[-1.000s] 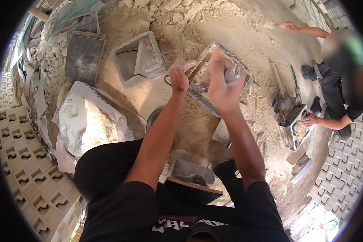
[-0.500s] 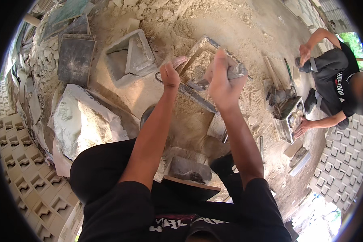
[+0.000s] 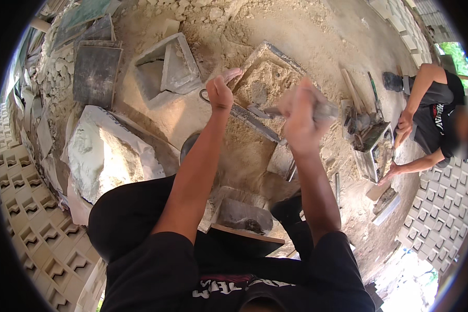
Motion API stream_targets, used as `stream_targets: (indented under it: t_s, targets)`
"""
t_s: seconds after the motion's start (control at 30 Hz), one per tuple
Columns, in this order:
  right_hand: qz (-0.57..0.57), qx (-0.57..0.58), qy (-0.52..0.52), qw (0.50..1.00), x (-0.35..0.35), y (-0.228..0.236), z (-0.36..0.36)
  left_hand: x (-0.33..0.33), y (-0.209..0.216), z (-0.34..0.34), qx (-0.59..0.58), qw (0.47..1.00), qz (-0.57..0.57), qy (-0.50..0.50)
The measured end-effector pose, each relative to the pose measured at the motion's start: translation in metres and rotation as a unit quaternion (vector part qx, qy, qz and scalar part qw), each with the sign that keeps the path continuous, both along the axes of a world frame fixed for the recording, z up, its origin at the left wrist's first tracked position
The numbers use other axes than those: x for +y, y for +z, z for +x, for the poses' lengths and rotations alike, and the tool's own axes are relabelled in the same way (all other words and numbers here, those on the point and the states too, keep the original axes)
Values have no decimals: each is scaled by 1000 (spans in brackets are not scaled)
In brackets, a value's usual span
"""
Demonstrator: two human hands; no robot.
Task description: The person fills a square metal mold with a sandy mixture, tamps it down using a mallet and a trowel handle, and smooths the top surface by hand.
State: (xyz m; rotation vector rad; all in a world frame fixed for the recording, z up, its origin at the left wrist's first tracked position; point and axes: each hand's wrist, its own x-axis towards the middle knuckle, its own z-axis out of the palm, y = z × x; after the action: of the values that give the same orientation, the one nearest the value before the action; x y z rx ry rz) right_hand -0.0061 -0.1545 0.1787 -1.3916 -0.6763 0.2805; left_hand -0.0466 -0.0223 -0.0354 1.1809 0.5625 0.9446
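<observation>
A mold frame (image 3: 256,124) with dark metal-edged sides lies on the sandy ground in front of me, filled with loose tan sand (image 3: 269,73). My left hand (image 3: 223,89) is at its left corner, fingers stretched along the edge, close to a metal loop handle (image 3: 203,95). Over the frame's right part, my right hand (image 3: 302,118) is closed round a grey blunt tool (image 3: 326,112), blurred by motion. Its thick end shows right of the fist and a flatter end points left over the sand. A darker pressed patch (image 3: 259,93) marks the sand.
At the upper left stands an open grey box frame (image 3: 150,83), beside dark flat boards (image 3: 96,78). A sack of pale powder (image 3: 106,156) is near my left knee. A grey block (image 3: 244,216) lies before me. On the right, a co-worker (image 3: 434,114) handles another mold (image 3: 374,156).
My right hand and its tool have moved right and slightly down, uncovering more sand. My left hand stays nearly still. The co-worker's upper hand has come down to their mold.
</observation>
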Motion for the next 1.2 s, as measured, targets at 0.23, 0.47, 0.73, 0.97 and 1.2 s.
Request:
stream_targets:
  t_s: [0.23, 0.47, 0.73, 0.97, 1.2]
  targets:
    - [-13, 9, -21, 1000, -16, 4, -8, 1, -2, 1, 44, 997, 56, 21]
    - [0, 24, 2, 1000, -28, 1, -1, -5, 2, 0, 39, 997, 59, 15]
    - [26, 37, -10, 999, -49, 0, -1, -2, 1, -2, 53, 995, 75, 29]
    - [37, -15, -11, 999, -61, 0, -2, -1, 1, 0, 45, 997, 53, 23]
    - [13, -74, 21, 997, -75, -10, 9, -3, -6, 4, 32, 996, 78, 38]
